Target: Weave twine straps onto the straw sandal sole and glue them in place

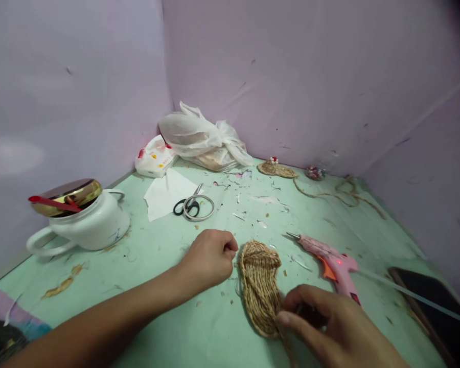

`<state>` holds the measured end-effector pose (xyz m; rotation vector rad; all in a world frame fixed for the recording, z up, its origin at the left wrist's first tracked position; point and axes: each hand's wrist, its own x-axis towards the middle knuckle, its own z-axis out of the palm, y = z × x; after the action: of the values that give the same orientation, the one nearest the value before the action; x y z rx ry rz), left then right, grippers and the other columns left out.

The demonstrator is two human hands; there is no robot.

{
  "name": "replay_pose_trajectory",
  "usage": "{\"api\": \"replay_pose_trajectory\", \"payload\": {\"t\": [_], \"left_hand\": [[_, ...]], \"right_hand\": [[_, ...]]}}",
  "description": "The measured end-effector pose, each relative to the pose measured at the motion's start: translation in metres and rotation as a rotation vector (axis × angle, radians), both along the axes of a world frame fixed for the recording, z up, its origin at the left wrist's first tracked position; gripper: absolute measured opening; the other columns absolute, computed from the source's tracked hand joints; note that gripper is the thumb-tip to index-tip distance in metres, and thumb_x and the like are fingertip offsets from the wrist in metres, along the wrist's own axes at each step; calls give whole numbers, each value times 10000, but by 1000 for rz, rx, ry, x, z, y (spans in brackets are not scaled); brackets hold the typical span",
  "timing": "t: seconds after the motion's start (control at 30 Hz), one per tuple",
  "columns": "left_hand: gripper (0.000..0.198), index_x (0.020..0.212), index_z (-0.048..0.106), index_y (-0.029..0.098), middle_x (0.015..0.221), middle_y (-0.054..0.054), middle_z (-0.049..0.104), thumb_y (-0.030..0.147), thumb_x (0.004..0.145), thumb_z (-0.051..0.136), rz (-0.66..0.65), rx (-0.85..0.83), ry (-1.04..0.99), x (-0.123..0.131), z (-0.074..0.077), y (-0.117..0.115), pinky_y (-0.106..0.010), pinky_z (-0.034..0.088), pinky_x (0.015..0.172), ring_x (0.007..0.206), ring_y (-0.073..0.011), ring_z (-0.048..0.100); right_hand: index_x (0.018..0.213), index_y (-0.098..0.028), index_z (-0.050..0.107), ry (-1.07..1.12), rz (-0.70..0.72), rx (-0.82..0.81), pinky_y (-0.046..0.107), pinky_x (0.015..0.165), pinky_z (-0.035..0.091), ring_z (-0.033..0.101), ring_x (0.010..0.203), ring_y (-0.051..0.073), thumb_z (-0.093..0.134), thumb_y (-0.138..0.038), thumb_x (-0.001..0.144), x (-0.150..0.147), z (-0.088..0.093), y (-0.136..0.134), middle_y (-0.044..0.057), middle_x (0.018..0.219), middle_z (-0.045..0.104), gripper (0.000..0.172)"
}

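Note:
A small woven jute slipper [259,287] lies on the pale green table [199,327], toe end pointing away from me. My left hand [209,258] rests in a loose fist at the slipper's left side, thumb and fingers pinched against its upper edge. My right hand [331,327] is at the slipper's near end, fingers curled and pinching the heel part and a jute strand that trails toward me. A pink hot glue gun [329,259] lies just right of the slipper with its nozzle pointing left and a small red light on.
Black scissors [189,206] inside a ring lie beyond the hands beside white paper [164,194]. A white pot with a gold lid [80,214] stands at left. Plastic bags [203,140], another woven piece [278,169] and loose jute cord [341,197] sit near the back walls. A dark phone [433,301] lies at right.

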<state>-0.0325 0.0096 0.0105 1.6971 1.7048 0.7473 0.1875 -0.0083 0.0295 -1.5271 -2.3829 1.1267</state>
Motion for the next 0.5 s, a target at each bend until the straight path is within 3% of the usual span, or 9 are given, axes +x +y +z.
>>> {"api": "replay_pose_trajectory", "payload": {"t": [0.13,0.27,0.5], "left_hand": [[161,613,630,188,532,-5,577,146,650,479,-70,-56,58,2,1,-4,-229,311,436,487,-136,473],[151,657,623,188,534,-4,570,149,674,478,-63,-46,49,6,5,-5,-230,314,446,474,-128,456],[136,623,596,189,534,0,568,159,685,478,-93,-43,57,5,5,-3,-231,332,472,490,-128,472]], "right_hand": [[627,-222,576,-251,10,103,257,469,339,562,543,171,623,-458,676,-17,-2,-3,7,596,641,245],[627,-237,582,-393,12,55,252,454,276,541,505,173,663,-467,620,-14,0,-8,0,564,639,244],[587,-240,633,-499,-17,10,257,448,228,541,504,198,622,-451,647,-7,2,-19,35,559,657,220]]}}
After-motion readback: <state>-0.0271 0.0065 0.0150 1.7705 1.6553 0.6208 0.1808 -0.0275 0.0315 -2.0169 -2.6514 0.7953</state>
